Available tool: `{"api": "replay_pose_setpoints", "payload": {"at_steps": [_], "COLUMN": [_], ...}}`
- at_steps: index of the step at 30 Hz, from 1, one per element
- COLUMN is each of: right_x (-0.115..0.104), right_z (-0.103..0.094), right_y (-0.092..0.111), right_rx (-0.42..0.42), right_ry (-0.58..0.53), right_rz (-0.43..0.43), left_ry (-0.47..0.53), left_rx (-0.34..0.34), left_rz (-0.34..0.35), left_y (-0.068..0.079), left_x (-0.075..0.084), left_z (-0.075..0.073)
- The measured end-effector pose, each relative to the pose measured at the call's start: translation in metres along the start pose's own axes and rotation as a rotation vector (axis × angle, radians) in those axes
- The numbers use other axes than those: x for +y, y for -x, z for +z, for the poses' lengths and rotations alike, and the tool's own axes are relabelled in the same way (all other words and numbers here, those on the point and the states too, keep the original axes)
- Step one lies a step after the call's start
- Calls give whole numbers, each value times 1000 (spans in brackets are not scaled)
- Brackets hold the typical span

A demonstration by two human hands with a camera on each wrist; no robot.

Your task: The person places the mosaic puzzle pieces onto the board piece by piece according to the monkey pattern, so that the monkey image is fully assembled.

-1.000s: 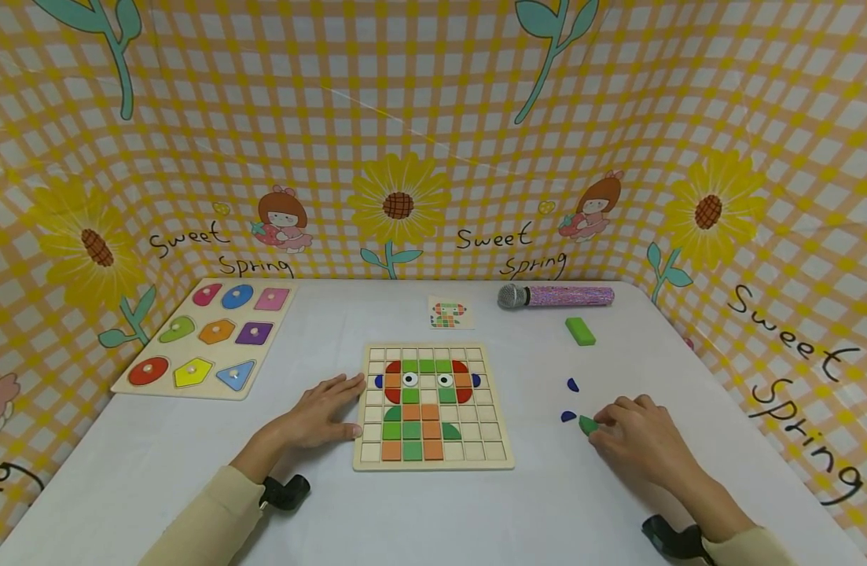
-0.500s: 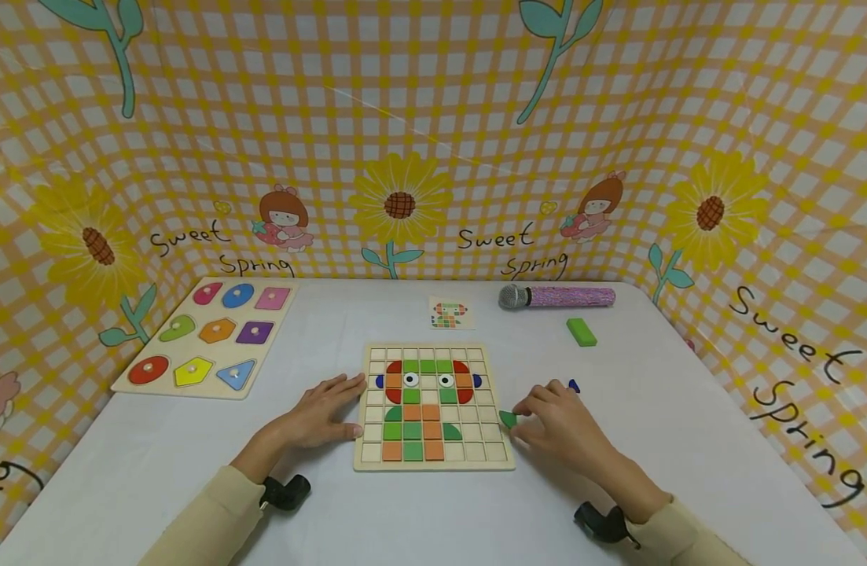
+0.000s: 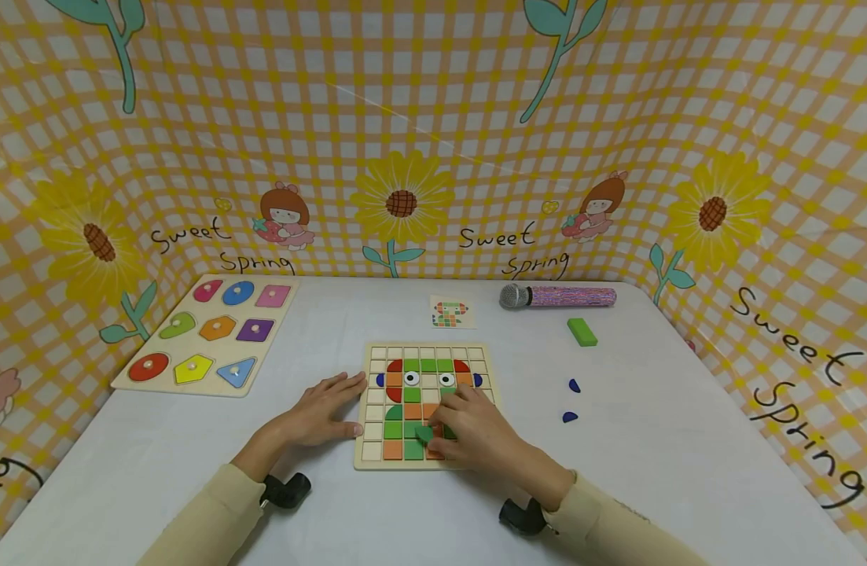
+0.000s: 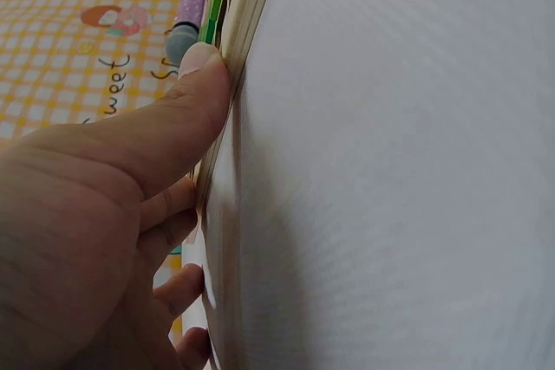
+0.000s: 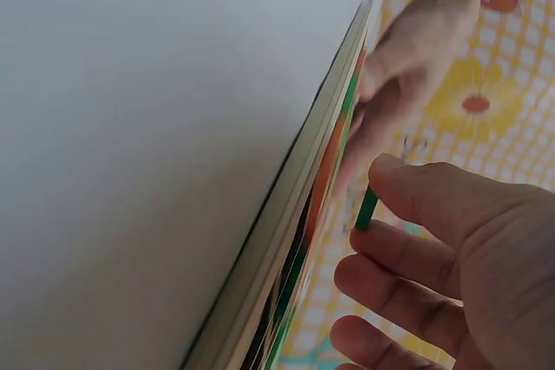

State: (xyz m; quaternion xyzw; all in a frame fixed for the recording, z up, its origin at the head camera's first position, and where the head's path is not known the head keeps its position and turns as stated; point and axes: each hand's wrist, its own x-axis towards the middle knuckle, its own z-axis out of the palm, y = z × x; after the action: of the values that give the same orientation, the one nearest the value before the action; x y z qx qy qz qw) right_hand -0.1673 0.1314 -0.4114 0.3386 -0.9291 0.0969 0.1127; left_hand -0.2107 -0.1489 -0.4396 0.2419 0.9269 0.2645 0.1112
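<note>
A wooden grid board (image 3: 372, 465) lies on the table with red, green, orange and blue tiles and two eye discs set in its squares. My left hand (image 3: 318, 415) rests at the board's left edge, its thumb and fingertips touching the rim; the left wrist view shows the thumb (image 4: 186, 110) against that edge. Over the lower middle of the board, my right hand (image 3: 479, 428) pinches a green quarter-round tile (image 3: 424, 434) between thumb and finger. In the right wrist view the tile (image 5: 367, 208) is held just off the board. The right hand hides part of the board's right side.
Two dark blue half-round tiles, one (image 3: 571, 417) nearer, lie right of the board. Behind them are a green block (image 3: 582, 332) and a glittery microphone (image 3: 571, 296). A pattern card (image 3: 453, 312) lies behind the board. A shape puzzle (image 3: 132, 384) sits at far left.
My right hand has carried the green quarter-round tile leftward from beside the blue tiles to over the board. My left hand has stayed at the board's edge.
</note>
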Motion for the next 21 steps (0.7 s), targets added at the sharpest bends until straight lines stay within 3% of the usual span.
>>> {"api": "replay_pose_setpoints", "payload": {"at_steps": [4, 10, 21], "right_x": [-16, -34, -47], "right_z": [6, 10, 17], "right_y": [-13, -27, -38], "right_rx": [-39, -119, -146], "right_ry": [21, 41, 42], "right_rz": [-54, -68, -95], "left_ry": [2, -2, -9], "left_rx": [1, -5, -15], "left_rz": [11, 33, 16], "left_y": [0, 2, 2], "left_x": [0, -1, 1], "left_z": [-1, -1, -2]}}
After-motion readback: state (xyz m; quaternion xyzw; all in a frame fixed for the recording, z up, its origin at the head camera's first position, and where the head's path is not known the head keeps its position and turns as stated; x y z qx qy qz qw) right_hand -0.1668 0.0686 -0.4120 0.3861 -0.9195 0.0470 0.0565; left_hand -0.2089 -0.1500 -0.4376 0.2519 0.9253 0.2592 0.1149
